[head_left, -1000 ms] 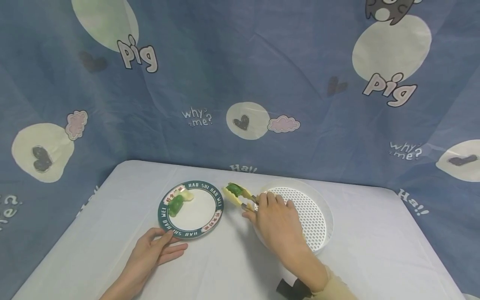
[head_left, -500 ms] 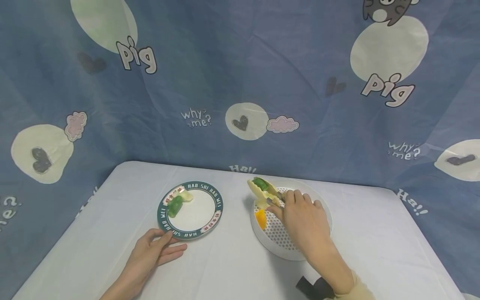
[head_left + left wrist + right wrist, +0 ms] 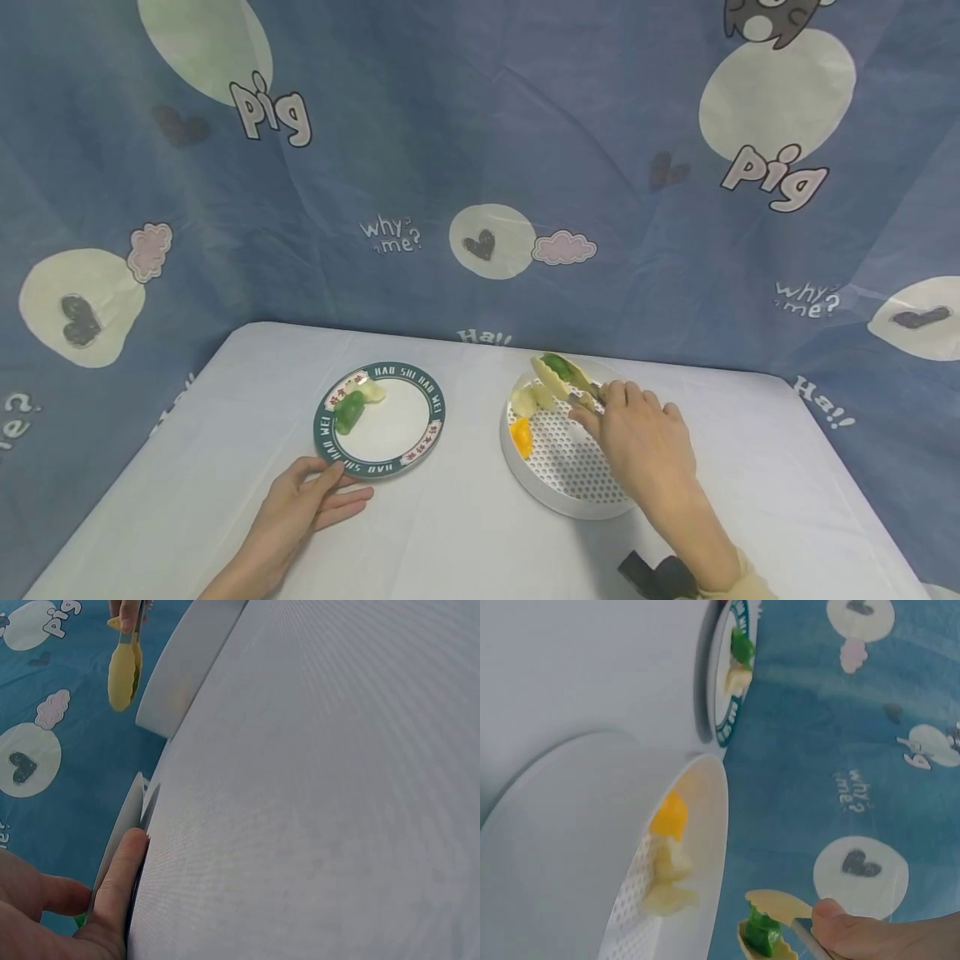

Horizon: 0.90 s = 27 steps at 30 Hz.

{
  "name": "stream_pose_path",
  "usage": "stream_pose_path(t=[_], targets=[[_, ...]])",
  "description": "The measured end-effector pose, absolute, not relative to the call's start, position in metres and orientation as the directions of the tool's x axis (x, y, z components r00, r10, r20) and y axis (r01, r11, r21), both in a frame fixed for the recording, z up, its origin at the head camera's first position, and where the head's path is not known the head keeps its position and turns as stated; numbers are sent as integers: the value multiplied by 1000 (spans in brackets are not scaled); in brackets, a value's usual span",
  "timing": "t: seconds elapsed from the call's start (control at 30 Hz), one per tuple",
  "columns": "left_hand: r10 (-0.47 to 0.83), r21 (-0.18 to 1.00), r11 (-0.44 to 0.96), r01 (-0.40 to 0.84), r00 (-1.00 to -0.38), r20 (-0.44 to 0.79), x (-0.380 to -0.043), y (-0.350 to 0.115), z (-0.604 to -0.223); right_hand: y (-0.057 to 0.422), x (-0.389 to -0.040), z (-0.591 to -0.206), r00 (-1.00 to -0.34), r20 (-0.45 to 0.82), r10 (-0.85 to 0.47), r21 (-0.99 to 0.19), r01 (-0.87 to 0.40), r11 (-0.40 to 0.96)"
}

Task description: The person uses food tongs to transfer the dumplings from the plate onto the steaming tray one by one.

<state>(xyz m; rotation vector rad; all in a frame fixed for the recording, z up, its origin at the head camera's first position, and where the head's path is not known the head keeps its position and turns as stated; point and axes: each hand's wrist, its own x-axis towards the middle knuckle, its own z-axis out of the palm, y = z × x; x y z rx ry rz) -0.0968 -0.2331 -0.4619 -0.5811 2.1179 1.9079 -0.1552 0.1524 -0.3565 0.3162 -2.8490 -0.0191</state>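
My left hand [image 3: 303, 504] pinches the near rim of a round plate [image 3: 405, 467], thumb on top and fingers beneath. A green vegetable piece [image 3: 349, 412] and a pale piece [image 3: 371, 391] lie at the plate's left side. My right hand [image 3: 641, 433] grips yellow-tipped tongs [image 3: 551, 379], which hold another green piece [image 3: 762, 931] between their tips. The tongs hang over the far part of a white round basket [image 3: 555, 496] with a perforated bottom. Inside, along its left wall, are an orange-yellow piece [image 3: 521, 437] and pale pieces [image 3: 524, 402].
A white cloth [image 3: 435, 542] covers the table, and a blue printed curtain [image 3: 637, 275] hangs close behind its far edge. The basket's tall wall [image 3: 184, 667] stands to the right of the plate. A black strap [image 3: 652, 575] sits around the right wrist.
The right hand has carried the tongs and green piece rightward, from between plate and basket to over the basket. The orange-yellow and pale pieces have come into sight. The left hand stays put.
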Motion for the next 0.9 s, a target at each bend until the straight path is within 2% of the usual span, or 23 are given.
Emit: stream_pose_path(t=[0.3, 0.9], targets=[[-135, 895, 73, -441, -893, -429, -98, -234, -463, 160, -157, -356, -954, 233, -189, 37, -186, 982], [-127, 898, 72, -434, -897, -423, -98, -233, -464, 166, -157, -357, -941, 285, -181, 45, -175, 983]])
